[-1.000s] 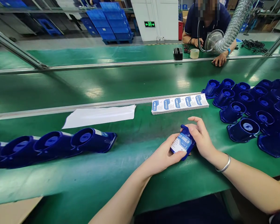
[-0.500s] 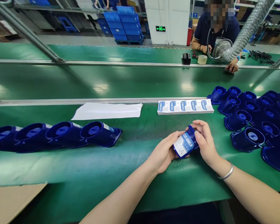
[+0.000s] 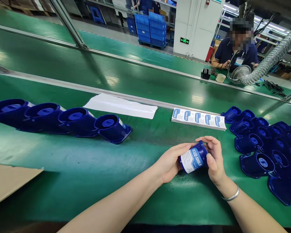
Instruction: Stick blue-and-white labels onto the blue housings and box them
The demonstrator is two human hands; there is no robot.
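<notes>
1. Your left hand (image 3: 171, 163): fingers pinch the labelled blue housing (image 3: 196, 154) at its end away from the flange (image 3: 203, 146), above the bench (image 3: 160, 207).
2. Your right hand (image 3: 215, 161): fingers curl about the flange; contact is partly hidden, so whether they pinch cannot be told.
3. Expect light, stiff, probably slick plastic. Grip both ends; keep off the label (image 3: 191, 161).

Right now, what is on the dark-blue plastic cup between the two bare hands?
A white-and-blue printed label is on the cup. The left hand hides part of its left end, the right hand part of its right end; its underside and interior cannot be seen.
</notes>
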